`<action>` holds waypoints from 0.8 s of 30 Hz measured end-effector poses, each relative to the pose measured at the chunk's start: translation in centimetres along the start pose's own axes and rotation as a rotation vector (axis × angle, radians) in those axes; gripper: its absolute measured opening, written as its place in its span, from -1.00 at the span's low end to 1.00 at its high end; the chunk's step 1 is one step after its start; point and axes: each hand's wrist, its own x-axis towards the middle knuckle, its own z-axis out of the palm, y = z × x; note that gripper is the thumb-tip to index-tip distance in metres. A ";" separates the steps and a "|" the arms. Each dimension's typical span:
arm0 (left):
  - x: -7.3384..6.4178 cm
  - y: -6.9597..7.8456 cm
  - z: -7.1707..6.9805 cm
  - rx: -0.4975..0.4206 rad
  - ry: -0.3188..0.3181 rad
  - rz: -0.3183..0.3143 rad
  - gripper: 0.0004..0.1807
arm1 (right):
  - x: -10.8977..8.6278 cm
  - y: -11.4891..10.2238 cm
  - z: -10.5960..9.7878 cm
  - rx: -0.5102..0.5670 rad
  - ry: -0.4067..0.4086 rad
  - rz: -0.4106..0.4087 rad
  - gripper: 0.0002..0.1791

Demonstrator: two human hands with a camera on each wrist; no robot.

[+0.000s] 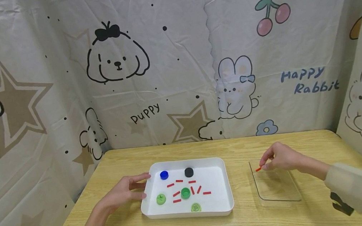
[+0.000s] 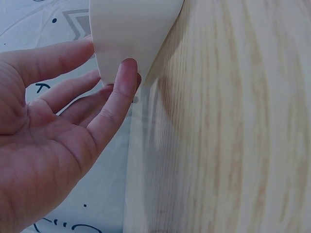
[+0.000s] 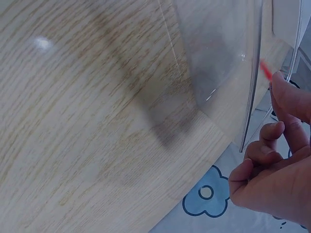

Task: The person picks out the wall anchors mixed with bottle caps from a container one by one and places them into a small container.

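Observation:
My right hand (image 1: 281,156) pinches a small red stick (image 1: 258,169) between thumb and fingertips. It holds the stick over the far left part of a clear plastic box (image 1: 280,201); the stick shows as a red blur (image 3: 266,71) in the right wrist view. My left hand (image 1: 123,192) rests spread fingers against the left side of a white tray (image 1: 190,215), one fingertip (image 2: 128,68) on its outer wall. Inside the tray lie several red sticks (image 1: 207,193), a blue cap (image 1: 164,175), a black cap (image 1: 189,172), a green cap (image 1: 185,193) and two light green caps (image 1: 161,199).
Both containers stand on a wooden table (image 1: 245,222), with a strip of tabletop between them. Behind and beside the table hangs a white printed cloth (image 1: 181,80). Each wrist wears a dark strap device (image 1: 340,203).

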 end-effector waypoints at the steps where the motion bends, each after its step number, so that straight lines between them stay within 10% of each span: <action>1: 0.0 0.0 0.0 0.000 -0.001 0.001 -0.22 | 0.0 0.0 0.0 -0.005 -0.001 0.003 -0.94; 24: 0.0 -0.1 0.0 -0.007 -0.007 0.011 -0.21 | 0.5 -4.3 0.4 0.006 -0.008 -0.048 -0.85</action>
